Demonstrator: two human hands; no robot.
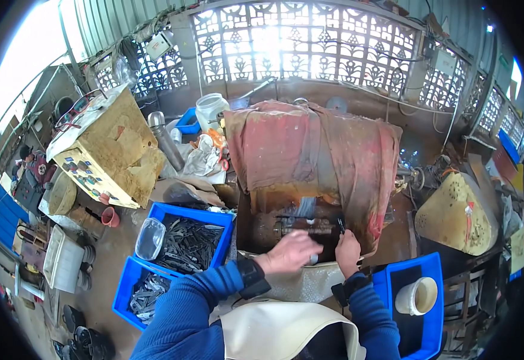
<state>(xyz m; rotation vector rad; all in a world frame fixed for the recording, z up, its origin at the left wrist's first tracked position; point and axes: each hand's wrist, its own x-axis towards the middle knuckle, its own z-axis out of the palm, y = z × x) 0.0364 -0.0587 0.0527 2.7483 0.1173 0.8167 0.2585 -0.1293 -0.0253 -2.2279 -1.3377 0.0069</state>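
Observation:
My right hand [348, 251] is closed on a small dark metal strip [341, 226], which points up toward the machine's opening. My left hand [291, 251] is just left of it at the front edge of the opening, its fingers loosely bent and apart, somewhat blurred, with nothing visible in them. Ahead of both hands stands a boxy machine draped with a stained red cloth [274, 141]. Inside its dark, wet opening lies a horizontal roller-like part [307, 226]; its details are hard to make out.
Left of me, one blue bin [229, 231] holds many dark strips and a clear plastic tub [150, 239]; another blue bin [120, 294] holds greyer strips. At right, a blue tray [434, 300] carries a whitish bucket [416, 296]. A yellowish box [109, 144] stands far left.

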